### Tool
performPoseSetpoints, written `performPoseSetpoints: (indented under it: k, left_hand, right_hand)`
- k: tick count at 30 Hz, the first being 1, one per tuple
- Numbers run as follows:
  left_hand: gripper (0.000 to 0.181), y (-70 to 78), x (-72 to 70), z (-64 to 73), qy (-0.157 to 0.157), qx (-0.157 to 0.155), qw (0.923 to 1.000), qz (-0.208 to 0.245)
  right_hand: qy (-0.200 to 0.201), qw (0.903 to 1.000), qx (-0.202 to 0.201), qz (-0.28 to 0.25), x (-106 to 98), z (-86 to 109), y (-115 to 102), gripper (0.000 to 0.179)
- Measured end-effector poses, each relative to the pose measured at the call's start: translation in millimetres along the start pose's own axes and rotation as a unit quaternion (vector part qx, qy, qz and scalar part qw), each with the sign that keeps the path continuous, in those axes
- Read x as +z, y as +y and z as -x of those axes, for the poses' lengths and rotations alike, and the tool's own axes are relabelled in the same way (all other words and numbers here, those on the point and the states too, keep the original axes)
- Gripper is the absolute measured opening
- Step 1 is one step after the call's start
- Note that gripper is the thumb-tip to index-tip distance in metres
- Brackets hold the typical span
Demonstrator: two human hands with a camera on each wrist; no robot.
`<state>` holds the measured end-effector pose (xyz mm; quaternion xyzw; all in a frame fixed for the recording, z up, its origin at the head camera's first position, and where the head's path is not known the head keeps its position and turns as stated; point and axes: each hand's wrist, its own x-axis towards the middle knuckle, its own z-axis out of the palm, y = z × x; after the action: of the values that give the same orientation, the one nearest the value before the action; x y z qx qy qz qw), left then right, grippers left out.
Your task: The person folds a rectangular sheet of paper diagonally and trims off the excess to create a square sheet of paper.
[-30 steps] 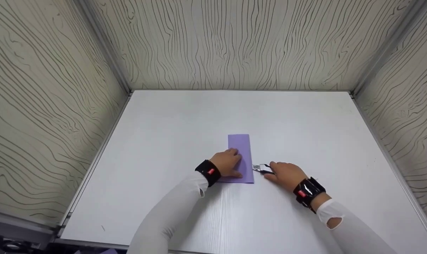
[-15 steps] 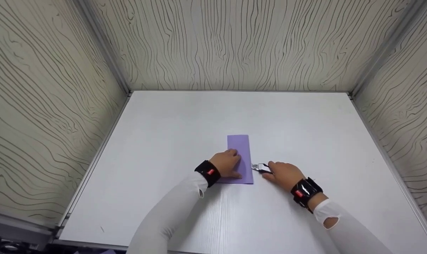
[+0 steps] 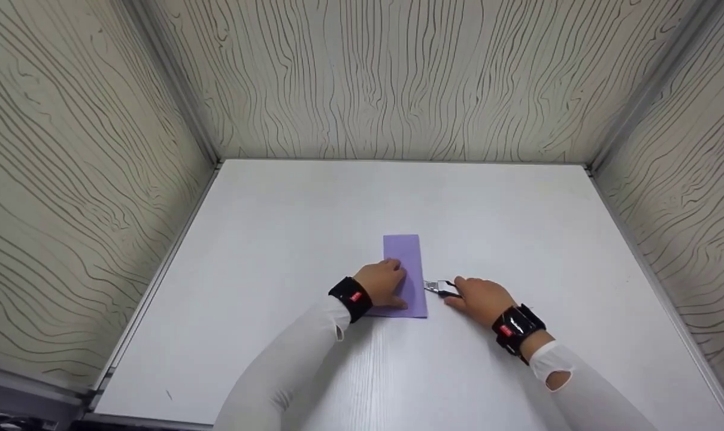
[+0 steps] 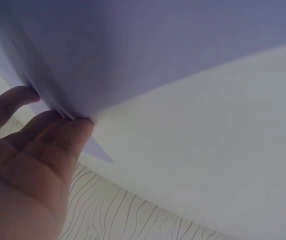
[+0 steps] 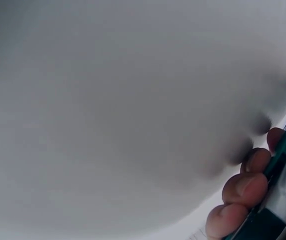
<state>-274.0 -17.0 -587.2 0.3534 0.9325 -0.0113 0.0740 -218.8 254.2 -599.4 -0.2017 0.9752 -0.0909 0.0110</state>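
Note:
A folded sheet of purple paper (image 3: pixel 402 246) lies upright on the white table, mid-view in the head view. My left hand (image 3: pixel 381 284) rests on its lower left part, thumb apart from the fingers, pressing it down. The left wrist view shows the fingertips (image 4: pixel 83 125) against the purple surface. With my right hand (image 3: pixel 484 299) I grip a hole punch (image 3: pixel 439 287), a plier-like tool with a metal head and black-and-silver handles. Its head sits right at the paper's right edge. Fingers (image 5: pixel 245 189) wrap the dark and silver handle in the right wrist view.
The white tabletop (image 3: pixel 278 215) is bounded by wood-grain panels (image 3: pixel 367 78) at the back and sides, with grey metal framing at the corners. A short dark mark (image 3: pixel 169 395) shows near the front left edge. Dark items sit below that corner.
The head view has tilted slightly, so the table appears a little lower. Both hands, the paper and the hole punch keep nearly the same places relative to each other.

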Motion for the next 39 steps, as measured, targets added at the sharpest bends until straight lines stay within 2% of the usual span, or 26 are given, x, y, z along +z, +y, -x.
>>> performPoseSetpoints:
  k: [6,18,21,28,39]
  left_hand:
    - [0.075,-1.0,2.7,-1.6,-0.003,-0.001,1.0,0.0]
    - [0.07,2.6,-6.9,4.9,-0.005,-0.006,1.0,0.0]
    - [0.071,1.6,-4.9,4.1,-0.011,-0.006,0.9999,0.003]
    - [0.071,-1.2,1.9,-0.3,0.005,0.001,1.0,-0.003]
    - [0.07,-3.7,6.3,-2.9,0.005,0.004,1.0,0.001]
  right_hand:
    - [0.009,0.9999,-0.005,0.001,3,-4.2,3,0.04]
    - [0.01,0.9999,-0.003,0.004,2,-10.5,5,0.041]
    - [0.01,0.9999,-0.01,0.001,2,-12.3,6,0.041]
    - [-0.005,1.0,0.008,-0.001,3,-15.0,11,0.039]
    - [-0.012,0.9996,0.023,-0.011,8,-20.9,11,0.039]
